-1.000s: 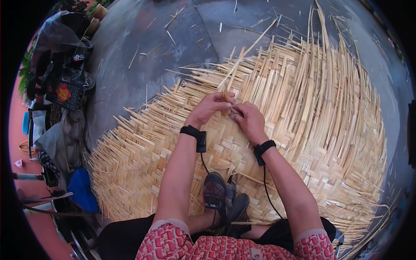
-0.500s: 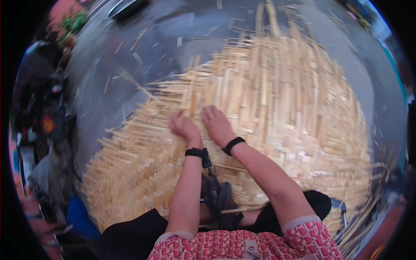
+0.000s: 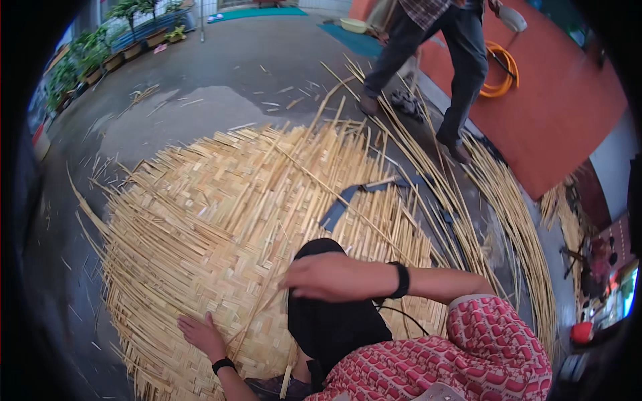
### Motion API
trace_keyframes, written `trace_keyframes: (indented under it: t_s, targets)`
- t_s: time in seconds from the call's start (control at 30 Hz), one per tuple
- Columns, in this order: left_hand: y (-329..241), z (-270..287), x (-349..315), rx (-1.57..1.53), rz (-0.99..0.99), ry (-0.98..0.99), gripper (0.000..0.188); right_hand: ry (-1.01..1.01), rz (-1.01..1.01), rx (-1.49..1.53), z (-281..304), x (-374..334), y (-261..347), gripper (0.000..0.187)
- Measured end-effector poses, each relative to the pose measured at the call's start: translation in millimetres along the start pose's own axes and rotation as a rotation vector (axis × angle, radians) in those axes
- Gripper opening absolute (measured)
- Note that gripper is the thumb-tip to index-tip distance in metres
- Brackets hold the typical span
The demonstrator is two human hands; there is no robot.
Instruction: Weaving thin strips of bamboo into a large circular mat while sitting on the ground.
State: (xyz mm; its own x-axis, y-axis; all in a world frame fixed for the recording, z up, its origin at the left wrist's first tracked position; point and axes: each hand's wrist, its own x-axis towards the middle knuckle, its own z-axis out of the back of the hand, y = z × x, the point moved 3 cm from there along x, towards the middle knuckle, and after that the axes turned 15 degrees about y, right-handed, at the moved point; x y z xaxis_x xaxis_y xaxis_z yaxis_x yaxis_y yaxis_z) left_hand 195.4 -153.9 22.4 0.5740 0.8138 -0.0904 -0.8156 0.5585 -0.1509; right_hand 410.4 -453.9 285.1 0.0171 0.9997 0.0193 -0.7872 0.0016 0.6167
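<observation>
A large woven bamboo mat (image 3: 221, 177) with ragged strip ends covers the ground before me. My left hand (image 3: 202, 336) lies on its near left part, fingers spread flat. My right hand (image 3: 328, 276) hovers over my black-clad knee, smeared by motion, so its grip is unclear. A thin bamboo strip (image 3: 253, 317) slants between its fingertips and my left hand; whether either holds it I cannot tell. On the mat past my knee rests a dark, flat-bladed tool (image 3: 342, 206) with what looks like a wooden handle.
Long loose bamboo strips (image 3: 511, 214) lie in a bundle to the right. Another person (image 3: 461, 63) stands at the mat's far right, holding a pale bowl-like thing (image 3: 512, 19). Beyond are an orange hose coil (image 3: 513, 70) and, at far left, potted plants (image 3: 90, 60).
My view has swung right, bringing the other person and the strip bundle into sight. My hands, close together on the mat before, are apart; the right one is now raised over my knee.
</observation>
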Motion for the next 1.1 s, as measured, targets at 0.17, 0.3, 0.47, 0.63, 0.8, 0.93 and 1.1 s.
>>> trace_keyframes:
  t_s: [0.17, 0.3, 0.47, 0.63, 0.8, 0.93, 1.1]
  targets:
    - [35.1, 20.5, 24.1, -0.586, 0.008, 0.168, 0.063, -0.631, -0.797, 0.689, -50.1, -189.0, -82.0, 0.024]
    - [60.9, 6.4, 24.8, -0.701, -0.019, 0.244, 0.062, -1.028, -1.116, 0.679, -118.6, -329.5, -129.5, 0.021]
    - [72.5, -4.6, -12.0, -0.799, -0.073, 0.037, 0.058, -1.097, -1.395, 0.014, -155.5, -451.9, -156.1, 0.018]
    - [75.9, 3.5, -30.2, -0.849, -0.060, -0.034, 0.052, -0.676, -1.976, -0.221, -169.2, -526.4, -175.2, 0.026]
    - [79.0, 16.2, -40.2, -0.846, -0.054, -0.068, 0.050, -0.389, -2.117, -0.212, -184.0, -537.6, -185.3, 0.027]
    - [45.1, 49.4, -38.5, -0.954, 0.065, -0.023, 0.046, -1.025, -1.850, -0.271, -142.3, -507.8, -163.5, 0.013]
    - [-95.9, 127.5, -46.9, -1.054, -0.179, 0.157, 0.045, -1.176, -0.913, -0.299, -33.8, -366.6, -94.2, 0.017]
